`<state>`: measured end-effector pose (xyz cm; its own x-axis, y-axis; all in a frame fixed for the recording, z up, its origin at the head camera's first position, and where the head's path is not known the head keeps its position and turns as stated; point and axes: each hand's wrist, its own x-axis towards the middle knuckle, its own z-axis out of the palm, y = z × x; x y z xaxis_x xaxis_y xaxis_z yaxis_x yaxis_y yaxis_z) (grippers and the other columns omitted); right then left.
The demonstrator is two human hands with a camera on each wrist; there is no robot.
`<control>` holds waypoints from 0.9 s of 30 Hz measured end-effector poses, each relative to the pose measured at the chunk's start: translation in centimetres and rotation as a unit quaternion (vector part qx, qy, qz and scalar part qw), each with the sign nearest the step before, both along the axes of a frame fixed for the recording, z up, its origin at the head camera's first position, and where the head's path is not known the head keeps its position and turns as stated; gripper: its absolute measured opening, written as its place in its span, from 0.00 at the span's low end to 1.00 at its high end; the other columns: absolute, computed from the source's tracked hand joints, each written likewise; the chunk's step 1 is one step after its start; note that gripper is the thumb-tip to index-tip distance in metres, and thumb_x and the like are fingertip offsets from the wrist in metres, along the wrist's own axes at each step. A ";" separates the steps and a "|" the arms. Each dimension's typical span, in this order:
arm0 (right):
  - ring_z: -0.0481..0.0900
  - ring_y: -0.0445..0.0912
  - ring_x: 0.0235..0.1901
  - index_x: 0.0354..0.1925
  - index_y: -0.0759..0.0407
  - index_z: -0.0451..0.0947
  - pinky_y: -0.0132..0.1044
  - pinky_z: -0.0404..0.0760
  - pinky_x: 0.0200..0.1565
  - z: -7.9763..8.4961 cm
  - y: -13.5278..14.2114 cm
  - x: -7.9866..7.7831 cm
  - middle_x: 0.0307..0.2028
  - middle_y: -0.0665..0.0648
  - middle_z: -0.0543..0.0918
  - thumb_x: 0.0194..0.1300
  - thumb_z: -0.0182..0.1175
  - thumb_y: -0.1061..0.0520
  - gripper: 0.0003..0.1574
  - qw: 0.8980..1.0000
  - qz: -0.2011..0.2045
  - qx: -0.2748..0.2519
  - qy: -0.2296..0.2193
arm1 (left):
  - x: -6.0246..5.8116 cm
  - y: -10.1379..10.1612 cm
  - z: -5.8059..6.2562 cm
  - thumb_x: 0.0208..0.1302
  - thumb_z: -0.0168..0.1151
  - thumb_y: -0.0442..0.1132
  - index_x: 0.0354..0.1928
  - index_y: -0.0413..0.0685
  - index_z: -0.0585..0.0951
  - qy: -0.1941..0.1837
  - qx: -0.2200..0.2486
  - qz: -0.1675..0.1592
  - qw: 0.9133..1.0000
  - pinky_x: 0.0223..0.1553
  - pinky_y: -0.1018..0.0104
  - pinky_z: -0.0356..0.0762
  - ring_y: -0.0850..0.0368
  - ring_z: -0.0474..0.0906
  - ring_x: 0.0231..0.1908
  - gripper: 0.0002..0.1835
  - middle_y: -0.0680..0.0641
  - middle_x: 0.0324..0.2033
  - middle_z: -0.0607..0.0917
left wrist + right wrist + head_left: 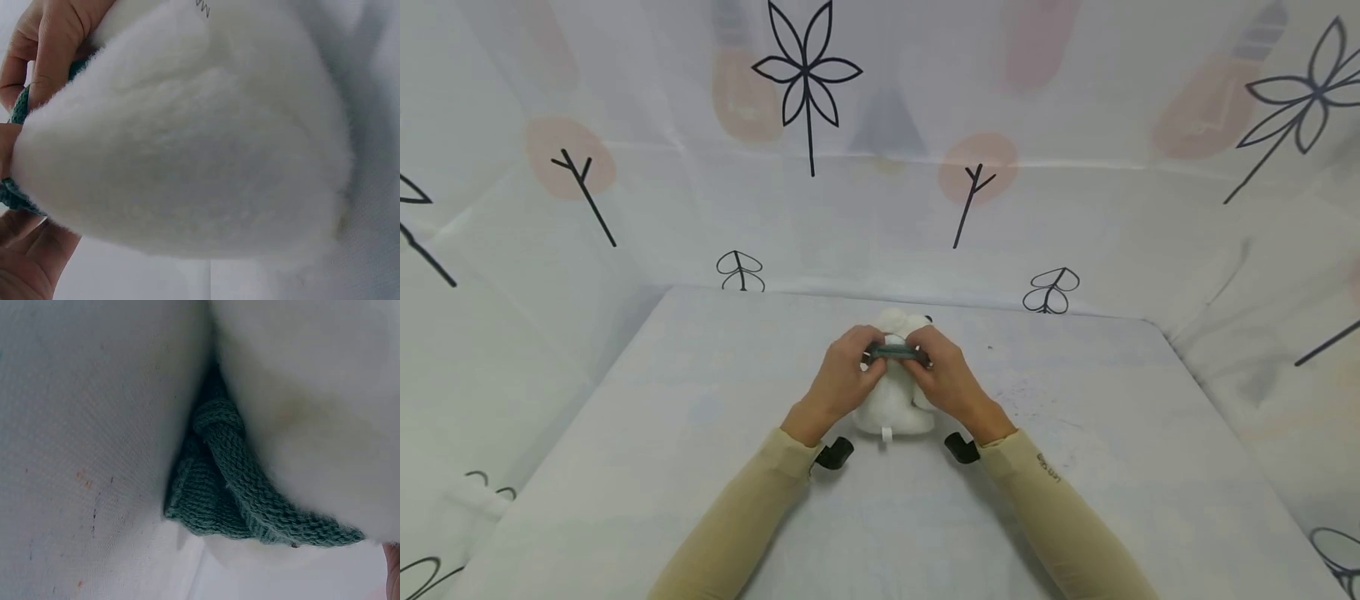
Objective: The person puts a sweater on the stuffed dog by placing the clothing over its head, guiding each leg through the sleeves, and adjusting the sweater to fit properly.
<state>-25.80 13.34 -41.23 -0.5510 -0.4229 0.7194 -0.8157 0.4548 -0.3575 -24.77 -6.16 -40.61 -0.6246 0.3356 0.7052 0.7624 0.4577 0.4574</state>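
Note:
A white plush toy (887, 404) sits on the table with its back toward me and a small white tag at its base. Around its neck runs a green knitted scarf (895, 352), seen close up in the right wrist view as a ribbed band (250, 478) against the white fur. My left hand (844, 373) pinches the scarf on the left side of the neck, thumb below and fingers above. On the right side, my right hand (949, 375) pinches it likewise. The toy's body (187, 156) fills most of the left wrist view; its front is hidden.
A pale cloth covers the table (700, 500). Behind it and along both sides rises a white patterned curtain (880, 225) with printed flowers. Black wrist camera mounts (835, 454) stick out beneath both wrists, close to the toy's base.

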 end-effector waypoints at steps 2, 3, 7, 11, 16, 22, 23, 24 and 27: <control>0.66 0.42 0.27 0.40 0.60 0.71 0.35 0.69 0.30 -0.1 -0.1 0.0 0.30 0.52 0.71 0.59 0.66 0.66 0.13 1.000 0.005 -0.002 -0.001 | 0.0 0.0 -0.1 0.56 0.61 0.26 0.38 0.41 0.75 -0.006 0.006 0.000 1.000 0.33 0.73 0.78 0.57 0.79 0.34 0.09 0.46 0.35 0.79; 0.66 0.42 0.27 0.40 0.60 0.72 0.35 0.69 0.30 -0.1 -0.1 0.0 0.31 0.53 0.72 0.59 0.66 0.66 0.14 1.000 0.006 -0.003 -0.002 | 0.0 0.0 -0.2 0.56 0.62 0.27 0.38 0.41 0.75 -0.010 0.011 -0.001 1.000 0.33 0.73 0.78 0.57 0.79 0.34 0.08 0.47 0.35 0.79; 0.69 0.43 0.29 0.44 0.62 0.72 0.36 0.71 0.31 -0.2 -0.2 0.0 0.35 0.55 0.75 0.59 0.62 0.71 0.15 1.000 0.017 -0.006 -0.009 | -0.1 -0.1 -0.2 0.62 0.61 0.33 0.36 0.41 0.80 -0.038 0.052 0.000 0.998 0.32 0.72 0.79 0.57 0.80 0.32 0.03 0.47 0.32 0.82; 0.71 0.46 0.36 0.44 0.63 0.71 0.39 0.72 0.38 -0.2 -0.3 0.0 0.40 0.57 0.74 0.60 0.54 0.75 0.15 1.000 0.020 0.008 -0.007 | 0.0 -0.2 0.3 0.64 0.61 0.36 0.32 0.41 0.83 -0.071 0.081 0.012 0.994 0.31 0.72 0.80 0.55 0.83 0.33 0.06 0.45 0.33 0.85; 0.73 0.47 0.44 0.43 0.61 0.72 0.39 0.74 0.45 -0.2 -0.4 0.1 0.44 0.57 0.76 0.62 0.55 0.74 0.13 0.999 0.034 0.014 -0.013 | 0.1 -0.5 0.9 0.61 0.65 0.33 0.33 0.42 0.79 -0.127 0.062 0.003 0.990 0.33 0.73 0.80 0.52 0.84 0.38 0.03 0.45 0.35 0.84; 0.76 0.48 0.47 0.43 0.61 0.75 0.37 0.77 0.47 -0.5 -0.5 0.2 0.47 0.57 0.78 0.59 0.61 0.72 0.14 0.999 0.050 0.011 -0.014 | 0.1 -1.0 1.3 0.62 0.64 0.33 0.44 0.41 0.81 -0.151 0.014 -0.007 0.988 0.37 0.71 0.80 0.52 0.82 0.41 0.09 0.45 0.41 0.83; 0.76 0.48 0.47 0.43 0.61 0.76 0.37 0.77 0.47 -0.5 -0.6 0.2 0.48 0.57 0.78 0.59 0.61 0.73 0.15 0.998 0.054 0.009 -0.013 | 0.1 -1.0 1.3 0.62 0.64 0.33 0.44 0.41 0.81 -0.139 -0.006 -0.001 0.990 0.38 0.70 0.79 0.54 0.81 0.40 0.09 0.45 0.41 0.83; 0.76 0.48 0.47 0.44 0.61 0.75 0.37 0.77 0.47 -0.5 -0.6 0.2 0.48 0.58 0.78 0.59 0.61 0.73 0.15 0.998 0.058 0.010 -0.012 | 0.1 -1.1 1.3 0.62 0.64 0.32 0.45 0.42 0.82 -0.121 -0.029 0.007 0.992 0.39 0.68 0.78 0.54 0.79 0.39 0.09 0.46 0.41 0.83; 0.76 0.48 0.48 0.46 0.62 0.75 0.37 0.76 0.48 -0.5 -0.7 0.2 0.49 0.57 0.77 0.59 0.60 0.74 0.17 0.997 0.073 0.012 -0.015 | 0.1 -1.1 1.5 0.61 0.64 0.31 0.43 0.41 0.82 -0.056 -0.086 0.035 0.994 0.40 0.62 0.74 0.52 0.75 0.36 0.09 0.46 0.38 0.83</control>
